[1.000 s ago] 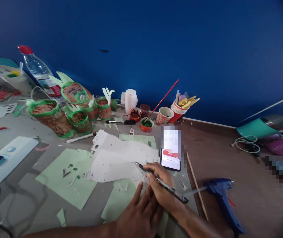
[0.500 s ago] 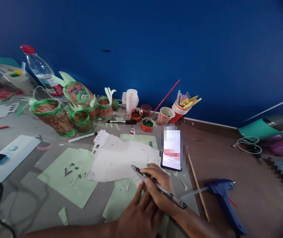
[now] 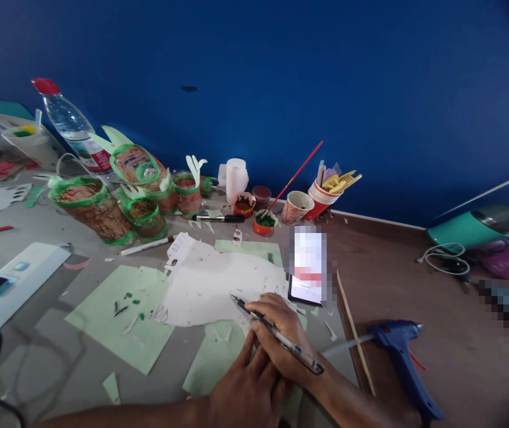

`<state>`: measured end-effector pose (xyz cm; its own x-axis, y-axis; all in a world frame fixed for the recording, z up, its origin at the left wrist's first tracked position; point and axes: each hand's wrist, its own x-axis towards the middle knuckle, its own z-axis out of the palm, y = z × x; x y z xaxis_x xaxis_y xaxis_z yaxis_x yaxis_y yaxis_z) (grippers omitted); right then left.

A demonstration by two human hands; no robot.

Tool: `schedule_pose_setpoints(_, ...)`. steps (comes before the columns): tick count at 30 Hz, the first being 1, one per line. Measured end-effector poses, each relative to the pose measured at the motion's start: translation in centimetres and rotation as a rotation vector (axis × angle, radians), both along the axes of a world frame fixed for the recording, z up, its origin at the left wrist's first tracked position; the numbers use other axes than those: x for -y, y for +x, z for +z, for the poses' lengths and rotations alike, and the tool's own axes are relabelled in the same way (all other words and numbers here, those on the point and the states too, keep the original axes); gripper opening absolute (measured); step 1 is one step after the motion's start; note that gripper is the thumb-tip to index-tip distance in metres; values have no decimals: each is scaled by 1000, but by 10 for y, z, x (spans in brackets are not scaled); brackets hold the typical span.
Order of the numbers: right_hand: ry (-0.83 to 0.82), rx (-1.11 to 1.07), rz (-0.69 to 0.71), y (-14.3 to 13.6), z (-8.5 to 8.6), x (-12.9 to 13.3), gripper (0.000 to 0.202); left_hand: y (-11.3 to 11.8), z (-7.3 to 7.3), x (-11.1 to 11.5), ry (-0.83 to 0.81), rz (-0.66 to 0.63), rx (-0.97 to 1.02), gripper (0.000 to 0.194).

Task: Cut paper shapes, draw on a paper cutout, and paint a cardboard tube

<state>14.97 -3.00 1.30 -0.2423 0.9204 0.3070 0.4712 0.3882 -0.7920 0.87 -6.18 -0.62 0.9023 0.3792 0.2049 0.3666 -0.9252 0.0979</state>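
Note:
My right hand [image 3: 281,333] grips a clear-barrelled black pen [image 3: 283,340], its tip over the lower middle of a white paper cutout [image 3: 219,279]. I cannot tell whether the tip touches the paper. Small ovals are drawn near the cutout's corners. My left hand [image 3: 250,380] lies flat at the cutout's lower edge, fingers stretched out and partly hidden under my right hand. Pale green paper sheets [image 3: 121,321] lie beside and beneath the cutout, with scraps on top. Just right of the cutout, a phone [image 3: 308,291] stands or lies with its screen lit.
A blue glue gun [image 3: 399,351] and a wooden stick [image 3: 355,333] lie at right. Behind are green-rimmed painted containers [image 3: 98,214], a paint cup with red brush [image 3: 264,223], paper cups [image 3: 298,207], markers [image 3: 219,219] and a bottle [image 3: 71,125]. A power strip [image 3: 44,261] is at left.
The pen and my right hand have shifted slightly left over the cutout. My left hand stays pressed at its lower edge. The whole view has moved a little.

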Motion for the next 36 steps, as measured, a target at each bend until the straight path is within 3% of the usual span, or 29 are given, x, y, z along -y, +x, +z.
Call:
schedule_pose_setpoints(6, 9, 14, -4, -2, -1, -2, 28, 2, -3, 1, 42, 29, 44, 47)
schedule_pose_setpoints(22, -12, 31, -45, -1, -1, 0, 26, 0, 2, -1, -40, -13, -1, 62)
schedule_pose_setpoints(32, -28, 25, -74, -1, 2, 1, 26, 1, -2, 0, 82, 38, 71, 51)
schedule_pose_setpoints(36, -40, 27, -89, 0, 1, 2, 26, 1, 2, 0, 61, 26, 57, 50)
